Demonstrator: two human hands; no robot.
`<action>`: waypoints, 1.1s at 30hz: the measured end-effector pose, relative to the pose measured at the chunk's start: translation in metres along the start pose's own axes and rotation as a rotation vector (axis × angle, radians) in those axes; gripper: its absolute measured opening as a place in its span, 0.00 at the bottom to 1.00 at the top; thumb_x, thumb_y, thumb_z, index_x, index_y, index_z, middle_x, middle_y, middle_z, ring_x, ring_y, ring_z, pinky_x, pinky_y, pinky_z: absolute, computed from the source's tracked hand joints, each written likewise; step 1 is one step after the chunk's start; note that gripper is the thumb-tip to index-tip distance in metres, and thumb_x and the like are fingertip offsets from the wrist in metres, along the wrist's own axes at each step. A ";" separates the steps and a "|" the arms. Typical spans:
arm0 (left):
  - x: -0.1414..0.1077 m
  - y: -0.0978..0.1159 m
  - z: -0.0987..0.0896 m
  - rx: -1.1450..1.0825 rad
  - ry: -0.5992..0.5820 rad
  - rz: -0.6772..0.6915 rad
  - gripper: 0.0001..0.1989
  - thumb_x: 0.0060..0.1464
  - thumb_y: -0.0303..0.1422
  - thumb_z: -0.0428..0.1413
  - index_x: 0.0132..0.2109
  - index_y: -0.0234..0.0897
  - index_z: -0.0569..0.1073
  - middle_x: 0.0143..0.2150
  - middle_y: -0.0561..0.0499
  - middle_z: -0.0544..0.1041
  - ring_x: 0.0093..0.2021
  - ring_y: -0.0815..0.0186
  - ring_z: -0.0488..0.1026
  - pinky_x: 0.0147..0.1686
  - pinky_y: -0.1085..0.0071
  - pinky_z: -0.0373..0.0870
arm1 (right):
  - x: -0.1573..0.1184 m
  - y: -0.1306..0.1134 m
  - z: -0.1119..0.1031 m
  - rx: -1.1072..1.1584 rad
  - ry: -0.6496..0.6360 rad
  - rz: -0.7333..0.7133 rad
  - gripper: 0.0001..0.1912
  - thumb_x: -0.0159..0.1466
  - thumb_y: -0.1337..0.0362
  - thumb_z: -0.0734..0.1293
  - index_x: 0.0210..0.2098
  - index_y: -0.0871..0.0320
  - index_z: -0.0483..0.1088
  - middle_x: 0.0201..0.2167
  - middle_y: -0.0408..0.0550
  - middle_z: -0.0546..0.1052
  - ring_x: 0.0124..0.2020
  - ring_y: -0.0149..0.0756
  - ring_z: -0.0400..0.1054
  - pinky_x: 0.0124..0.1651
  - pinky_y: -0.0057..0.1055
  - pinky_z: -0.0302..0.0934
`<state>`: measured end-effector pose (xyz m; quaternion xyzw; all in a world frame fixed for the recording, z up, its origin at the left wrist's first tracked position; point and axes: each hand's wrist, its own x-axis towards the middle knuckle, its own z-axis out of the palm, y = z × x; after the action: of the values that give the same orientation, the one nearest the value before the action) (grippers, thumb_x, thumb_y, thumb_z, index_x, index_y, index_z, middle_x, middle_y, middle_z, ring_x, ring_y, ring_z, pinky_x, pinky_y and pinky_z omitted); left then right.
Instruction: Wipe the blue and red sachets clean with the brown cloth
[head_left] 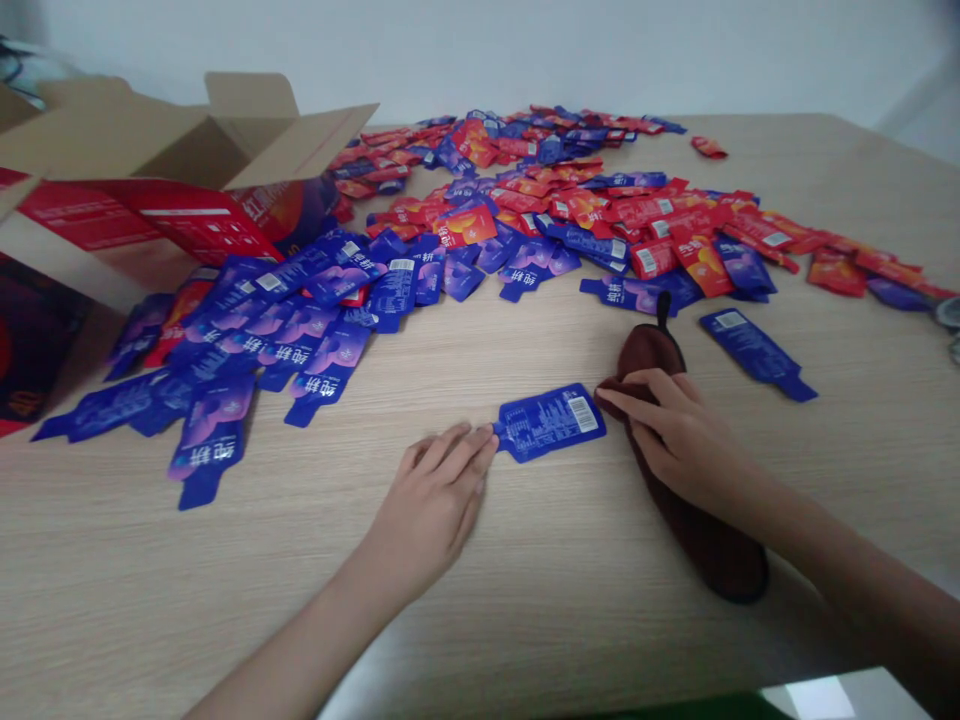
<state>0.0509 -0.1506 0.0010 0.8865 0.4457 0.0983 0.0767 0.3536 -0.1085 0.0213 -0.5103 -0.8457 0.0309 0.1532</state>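
Note:
A blue packet (pixel 553 421) with a white barcode lies on the table between my hands. My left hand (pixel 446 487) has its fingers closed on the packet's narrow tab end. My right hand (pixel 679 432) pinches the edge of a long dark brown cloth pouch (pixel 705 530) with a black rim and a small loop at its far end. The pouch lies slanted under that hand, close to the packet's barcode end. Another blue packet (pixel 754 350) rests beyond the pouch, to the right.
Open cardboard boxes (pixel 187 222) stand at the left. Blue and purple packets (pixel 217 425) are piled before them. Many red and blue packets (pixel 667 235) spread across the back of the wooden table (pixel 300 590). A single red packet (pixel 708 148) lies at the back right.

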 end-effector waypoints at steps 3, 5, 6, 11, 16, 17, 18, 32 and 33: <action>0.000 0.001 0.000 0.018 -0.010 0.000 0.23 0.66 0.28 0.45 0.66 0.35 0.61 0.66 0.46 0.65 0.65 0.55 0.59 0.57 0.54 0.61 | 0.013 -0.032 0.000 0.056 0.039 -0.066 0.22 0.66 0.72 0.57 0.57 0.61 0.70 0.51 0.58 0.69 0.48 0.48 0.61 0.52 0.48 0.61; 0.000 0.001 0.000 0.024 -0.017 0.005 0.23 0.66 0.28 0.45 0.66 0.36 0.60 0.66 0.46 0.65 0.65 0.55 0.59 0.57 0.54 0.61 | 0.019 -0.055 0.008 0.071 -0.013 -0.166 0.23 0.65 0.73 0.57 0.57 0.57 0.70 0.52 0.56 0.70 0.47 0.47 0.61 0.50 0.47 0.62; 0.000 0.001 0.000 0.024 -0.018 0.005 0.23 0.66 0.28 0.45 0.67 0.37 0.60 0.66 0.46 0.65 0.65 0.55 0.60 0.57 0.54 0.61 | 0.020 -0.064 0.014 0.062 -0.043 -0.206 0.23 0.65 0.73 0.58 0.57 0.55 0.70 0.53 0.55 0.70 0.46 0.47 0.61 0.48 0.47 0.62; 0.001 -0.001 -0.002 0.020 -0.020 -0.002 0.23 0.66 0.28 0.45 0.66 0.36 0.61 0.65 0.47 0.66 0.64 0.55 0.61 0.56 0.55 0.62 | 0.008 -0.058 0.028 0.034 -0.107 -0.198 0.24 0.63 0.73 0.60 0.55 0.51 0.72 0.54 0.52 0.70 0.45 0.47 0.60 0.46 0.49 0.62; 0.001 -0.002 -0.001 0.018 -0.018 0.007 0.22 0.66 0.29 0.45 0.65 0.36 0.63 0.65 0.48 0.66 0.64 0.56 0.60 0.57 0.55 0.61 | -0.005 -0.011 0.012 0.070 -0.096 -0.107 0.24 0.62 0.76 0.60 0.52 0.52 0.75 0.51 0.53 0.70 0.47 0.46 0.61 0.49 0.48 0.63; 0.001 -0.002 -0.001 0.020 -0.015 0.008 0.21 0.66 0.29 0.45 0.65 0.36 0.63 0.65 0.48 0.66 0.64 0.56 0.60 0.57 0.55 0.61 | -0.005 -0.007 0.008 0.076 -0.087 -0.097 0.23 0.62 0.76 0.60 0.50 0.52 0.76 0.50 0.53 0.70 0.47 0.46 0.61 0.49 0.48 0.63; 0.001 -0.002 0.000 0.023 -0.014 0.008 0.21 0.66 0.29 0.45 0.65 0.36 0.63 0.65 0.48 0.66 0.64 0.56 0.60 0.57 0.55 0.61 | -0.003 -0.005 0.004 0.085 -0.067 -0.093 0.22 0.62 0.76 0.59 0.49 0.52 0.77 0.49 0.53 0.70 0.47 0.46 0.62 0.49 0.47 0.63; 0.000 0.001 -0.001 0.054 -0.026 0.002 0.23 0.65 0.28 0.45 0.66 0.36 0.61 0.66 0.47 0.64 0.64 0.56 0.60 0.57 0.56 0.61 | 0.003 -0.046 0.025 0.172 -0.107 -0.202 0.21 0.63 0.72 0.61 0.53 0.51 0.74 0.56 0.51 0.69 0.49 0.46 0.61 0.51 0.48 0.62; 0.000 0.001 -0.001 0.050 -0.023 0.002 0.23 0.65 0.29 0.45 0.65 0.36 0.62 0.66 0.48 0.65 0.64 0.56 0.60 0.57 0.56 0.61 | -0.002 -0.035 0.023 0.171 -0.096 -0.182 0.22 0.63 0.73 0.61 0.52 0.51 0.74 0.55 0.52 0.69 0.49 0.46 0.61 0.51 0.48 0.63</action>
<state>0.0517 -0.1507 0.0018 0.8896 0.4462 0.0769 0.0596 0.3179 -0.1240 0.0061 -0.4146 -0.8891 0.1131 0.1575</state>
